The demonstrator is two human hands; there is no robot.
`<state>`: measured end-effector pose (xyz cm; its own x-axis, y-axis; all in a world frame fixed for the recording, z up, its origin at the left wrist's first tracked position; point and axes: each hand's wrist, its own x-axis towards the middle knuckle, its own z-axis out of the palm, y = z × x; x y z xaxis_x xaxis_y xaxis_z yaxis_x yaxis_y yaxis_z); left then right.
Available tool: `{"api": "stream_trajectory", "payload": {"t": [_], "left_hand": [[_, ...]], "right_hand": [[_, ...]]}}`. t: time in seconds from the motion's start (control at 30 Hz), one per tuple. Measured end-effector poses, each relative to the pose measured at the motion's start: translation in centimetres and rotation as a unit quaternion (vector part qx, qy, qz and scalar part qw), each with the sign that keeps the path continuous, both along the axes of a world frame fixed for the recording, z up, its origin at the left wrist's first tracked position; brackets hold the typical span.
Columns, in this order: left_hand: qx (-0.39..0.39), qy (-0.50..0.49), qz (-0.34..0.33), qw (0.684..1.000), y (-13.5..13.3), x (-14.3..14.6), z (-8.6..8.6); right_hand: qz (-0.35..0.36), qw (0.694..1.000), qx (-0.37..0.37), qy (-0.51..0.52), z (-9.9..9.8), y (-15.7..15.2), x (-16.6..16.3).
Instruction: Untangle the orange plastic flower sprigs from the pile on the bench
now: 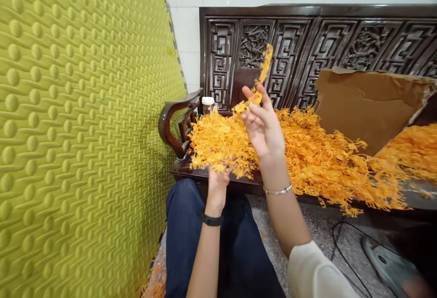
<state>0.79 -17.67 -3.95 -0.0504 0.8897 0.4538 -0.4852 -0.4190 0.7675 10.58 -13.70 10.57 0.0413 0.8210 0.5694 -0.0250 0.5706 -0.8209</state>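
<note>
My left hand (pixel 218 182), with a black band at the wrist, supports a bunch of orange-yellow stringy pieces (pixel 218 138) from below. Most of its fingers are hidden beneath the bunch. Higher up and to the right, my right hand (pixel 262 125) grips a thin lacy orange strand (pixel 265 63) between thumb and fingers. The strand's free end sticks up above the fingertips, and its lower end trails toward the bunch. Behind my right forearm a large heap of the same orange pieces (pixel 327 161) lies on a dark carved wooden bench (pixel 259 12); what they are made of I cannot tell.
A torn cardboard piece (pixel 365 102) leans among the orange heap. A white-lidded cup (pixel 207 103) stands by the bench's curved armrest (pixel 167 125). On my left rises a yellow-green textured foam mat (pixel 85 129). A black cable (pixel 336 243) and a grey object (pixel 385 261) lie at lower right.
</note>
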Motion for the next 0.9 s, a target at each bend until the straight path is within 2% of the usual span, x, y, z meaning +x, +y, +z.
{"api": "stream_trajectory", "payload": {"t": [0.13, 0.27, 0.43, 0.57, 0.7, 0.83, 0.9], "left_hand": [[-0.017, -0.034, 0.082, 0.996, -1.0, -2.4, 0.0], [0.001, -0.084, 0.062, 0.995, -1.6, -4.4, -0.6], [-0.029, -0.163, 0.054, 0.985, -1.4, -5.1, -1.6], [-0.079, -0.225, 0.077, 0.968, -1.1, -6.1, -1.9], [-0.105, -0.289, 0.094, 0.947, -1.5, -7.6, -1.7], [-0.094, -0.21, 0.072, 0.97, -2.7, -8.0, -1.0], [-0.085, -0.17, 0.057, 0.98, -3.3, -7.8, -0.6]], "right_hand": [[0.064, 0.995, -0.06, 0.035, -4.7, -2.1, -0.3], [0.141, 0.977, -0.132, 0.091, -8.7, -3.9, -0.3], [0.18, 0.951, -0.191, 0.165, -12.4, -5.6, -0.9], [0.166, 0.946, -0.215, 0.18, -14.2, -5.8, -0.4], [0.118, 0.955, -0.206, 0.177, -14.7, -5.7, 1.3], [0.075, 0.967, -0.164, 0.181, -14.9, -5.8, 2.6], [0.026, 0.973, -0.141, 0.181, -15.1, -5.9, 2.6]]}}
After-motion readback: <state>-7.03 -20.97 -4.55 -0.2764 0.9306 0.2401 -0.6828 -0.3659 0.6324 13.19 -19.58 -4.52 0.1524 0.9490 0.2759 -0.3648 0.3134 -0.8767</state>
